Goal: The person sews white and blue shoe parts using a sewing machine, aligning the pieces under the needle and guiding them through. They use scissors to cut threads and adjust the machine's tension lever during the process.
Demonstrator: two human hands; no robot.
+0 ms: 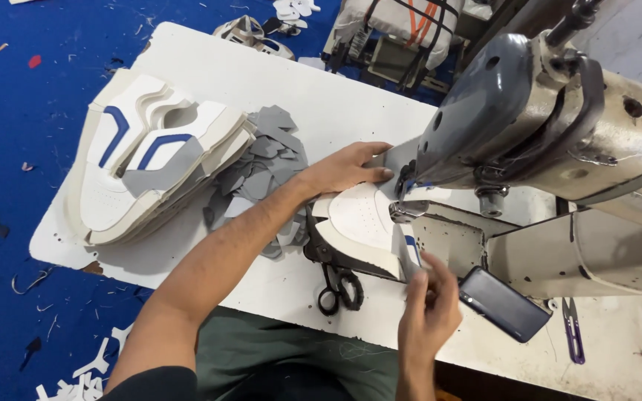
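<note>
Clearly the work sat under the head of the industrial sewing machine, where a white shoe upper piece with a blue edge lay draped over the machine's post, just beside the needle area. The left hand lay flat on the far side of that piece, fingers spread and extended, pressing the material toward the presser foot; it held nothing pinched. The right hand was on the near side of the machine, its thumb and fingers drawn together on the lower edge of the upper piece, pinching that edge lightly, though the exact grip was partly hidden by the hand's own back.

Doing this step well probably meant keeping the left palm flat so the panel stayed smooth over the post, while the right hand steered the free edge and kept the seam line fed straight. The left fingertips were very near the needle, so they likely needed to stay to the side of it, not in front.

Black scissors lay on the white table just in front of the upper piece. A dark smartphone rested beside the right hand, below the machine's base. Left of the machine, well apart, stood 1 tall stack of white, grey and blue cut uppers, with a heap of grey cut pieces between the stack and the left forearm. Purple thread snips lay near the table's right end.
</note>
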